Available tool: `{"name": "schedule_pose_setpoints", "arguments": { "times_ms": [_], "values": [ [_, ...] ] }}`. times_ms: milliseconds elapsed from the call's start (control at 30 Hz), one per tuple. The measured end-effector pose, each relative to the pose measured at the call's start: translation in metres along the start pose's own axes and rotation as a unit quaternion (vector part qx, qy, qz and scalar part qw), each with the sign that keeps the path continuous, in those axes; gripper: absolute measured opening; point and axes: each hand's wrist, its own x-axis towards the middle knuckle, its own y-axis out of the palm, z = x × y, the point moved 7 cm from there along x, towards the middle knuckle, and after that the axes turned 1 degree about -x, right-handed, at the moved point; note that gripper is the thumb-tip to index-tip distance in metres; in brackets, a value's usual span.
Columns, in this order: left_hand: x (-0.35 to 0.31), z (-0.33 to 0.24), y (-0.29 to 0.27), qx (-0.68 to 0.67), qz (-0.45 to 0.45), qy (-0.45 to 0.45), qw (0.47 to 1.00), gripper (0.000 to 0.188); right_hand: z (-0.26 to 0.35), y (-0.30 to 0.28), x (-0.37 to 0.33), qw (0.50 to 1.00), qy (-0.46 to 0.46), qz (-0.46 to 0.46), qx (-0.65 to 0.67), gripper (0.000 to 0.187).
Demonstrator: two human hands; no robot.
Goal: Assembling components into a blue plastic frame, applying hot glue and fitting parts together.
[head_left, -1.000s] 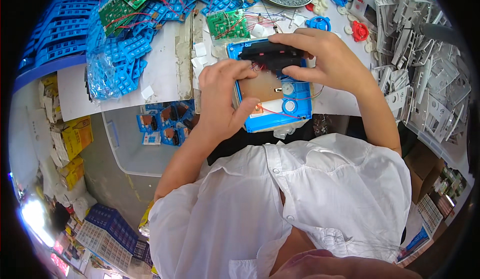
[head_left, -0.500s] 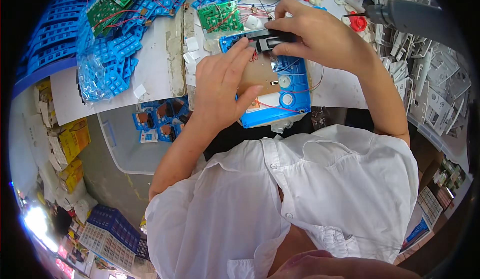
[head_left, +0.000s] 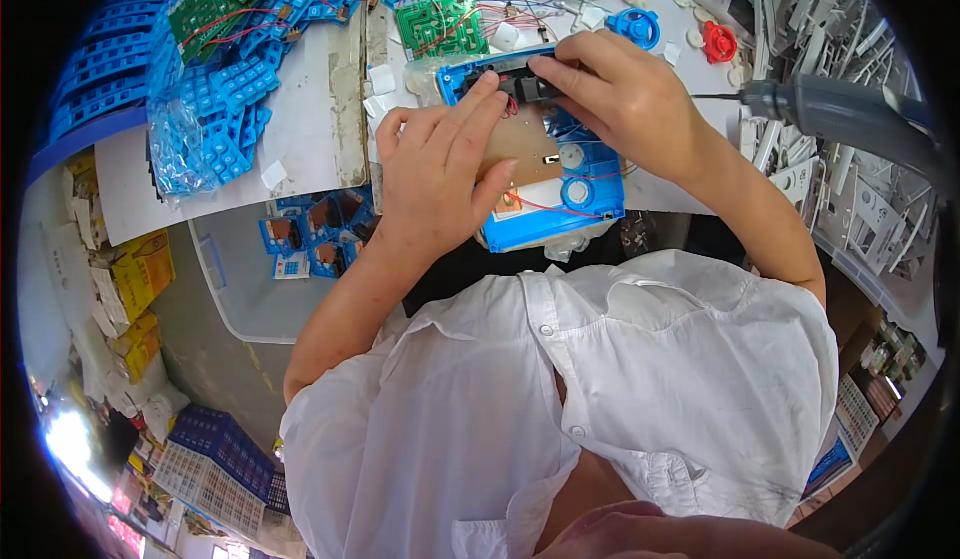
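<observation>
A blue plastic housing (head_left: 600, 199) sits in front of me, with a brown circuit board (head_left: 520, 149) and thin red wires inside. Along its far end lies a long black plastic part (head_left: 525, 87). My right hand (head_left: 635, 99) pinches this part's right end between thumb and fingers. My left hand (head_left: 435, 169) rests over the housing's left side, fingers stretched and apart. Its fingertips touch the left part of the black piece, and its thumb is over the board. What lies beneath the fingers is hidden.
A grey electric screwdriver (head_left: 830, 109) hangs at right, its bit pointing left. Beyond the housing lie a green circuit board (head_left: 440, 27), a blue ring part (head_left: 635, 27) and a red cap (head_left: 718, 43). Blue keypads (head_left: 240, 89) pile up left; white plastic parts (head_left: 870, 199) fill the right.
The black part now sits lower in the housing's far end. My right hand has shifted right and slightly nearer, uncovering the blue ring part. The screwdriver stands lower in view.
</observation>
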Motion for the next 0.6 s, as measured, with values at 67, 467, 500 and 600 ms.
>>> {"name": "schedule_pose_setpoints", "arguments": {
  "times_ms": [67, 467, 500, 600],
  "values": [
    [0.002, 0.0, -0.001, 0.003, 0.022, -0.012, 1.0, 0.06, -0.016, 0.007, 0.004, 0.996, 0.027, 0.045, 0.078, 0.037],
    [0.012, 0.0, -0.025, -0.051, 0.049, -0.026, 0.997, 0.058, -0.02, -0.102, -0.025, 0.979, 0.074, -0.15, 0.12, 0.037],
    [0.018, 0.002, -0.03, -0.065, 0.012, -0.026, 0.997, 0.056, -0.018, -0.137, -0.049, 0.961, 0.088, -0.255, 0.061, 0.037],
    [0.017, 0.014, -0.043, -0.078, -0.07, -0.067, 0.992, 0.049, -0.04, -0.208, -0.119, 0.906, 0.087, -0.414, -0.018, 0.042]
  ]
}}
